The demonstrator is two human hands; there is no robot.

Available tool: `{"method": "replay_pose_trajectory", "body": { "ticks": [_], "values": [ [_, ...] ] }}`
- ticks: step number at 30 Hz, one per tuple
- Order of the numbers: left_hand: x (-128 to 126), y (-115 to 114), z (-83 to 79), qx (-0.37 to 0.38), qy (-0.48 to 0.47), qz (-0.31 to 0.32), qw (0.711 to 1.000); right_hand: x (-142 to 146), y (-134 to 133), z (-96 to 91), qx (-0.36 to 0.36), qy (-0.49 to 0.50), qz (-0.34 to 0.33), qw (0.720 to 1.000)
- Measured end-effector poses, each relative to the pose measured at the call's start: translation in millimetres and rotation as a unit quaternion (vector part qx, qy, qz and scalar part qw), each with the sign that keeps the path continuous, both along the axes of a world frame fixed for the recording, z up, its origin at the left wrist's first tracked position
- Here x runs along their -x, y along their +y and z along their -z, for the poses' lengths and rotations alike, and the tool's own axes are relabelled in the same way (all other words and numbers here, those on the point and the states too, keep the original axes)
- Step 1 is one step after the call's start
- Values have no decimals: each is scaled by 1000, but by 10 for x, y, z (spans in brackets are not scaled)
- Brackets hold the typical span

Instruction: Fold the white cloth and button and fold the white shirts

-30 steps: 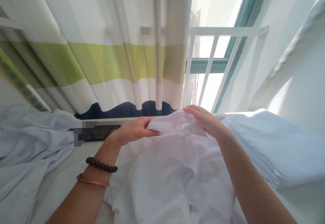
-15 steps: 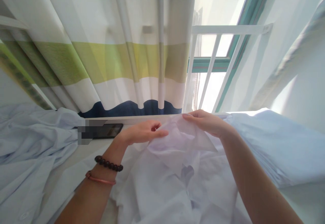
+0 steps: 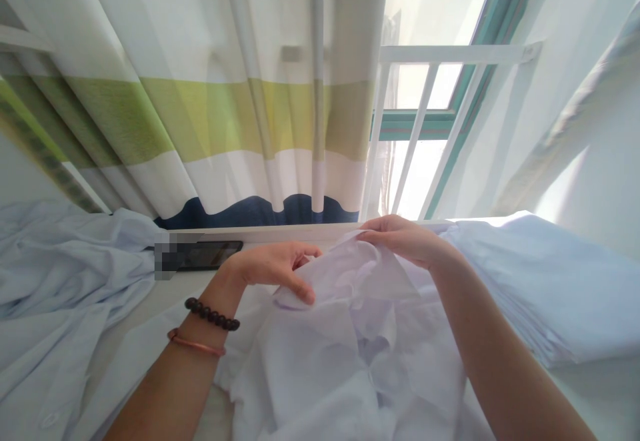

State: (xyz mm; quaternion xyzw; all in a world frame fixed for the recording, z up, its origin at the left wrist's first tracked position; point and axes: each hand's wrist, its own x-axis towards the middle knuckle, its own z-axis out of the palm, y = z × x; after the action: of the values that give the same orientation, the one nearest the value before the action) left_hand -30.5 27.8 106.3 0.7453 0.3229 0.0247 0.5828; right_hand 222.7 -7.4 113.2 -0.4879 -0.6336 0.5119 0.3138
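Here both hands grip a white shirt (image 3: 340, 354) bunched on the table (image 3: 165, 298): left hand (image 3: 273, 269) pinches its upper fold, right hand (image 3: 405, 240) clasps the far edge. Phone (image 3: 207, 254) lies near left hand; folded stack (image 3: 540, 294) sits just right.

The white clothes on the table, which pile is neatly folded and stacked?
The folded stack at the right edge, beside the right hand. The heap on the left is crumpled, and the white shirt both hands grip lies rumpled.
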Motion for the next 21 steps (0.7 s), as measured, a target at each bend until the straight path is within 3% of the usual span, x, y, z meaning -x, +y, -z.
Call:
{"method": "replay_pose_trajectory", "body": {
  "ticks": [5,10,15,21],
  "values": [
    [-71,-37,6,-18,-16,-26,999,13,-13,-17,2,13,-29,999],
    [-196,-40,20,-114,-64,-132,983,26,-35,-53,18,57,-53,997],
    [-183,-24,28,-45,-109,-137,984,5,-35,-57,15,9,-33,999],
    [-103,11,89,44,-174,-139,974,-37,-28,-53,-2,-153,50,987]
  ]
}}
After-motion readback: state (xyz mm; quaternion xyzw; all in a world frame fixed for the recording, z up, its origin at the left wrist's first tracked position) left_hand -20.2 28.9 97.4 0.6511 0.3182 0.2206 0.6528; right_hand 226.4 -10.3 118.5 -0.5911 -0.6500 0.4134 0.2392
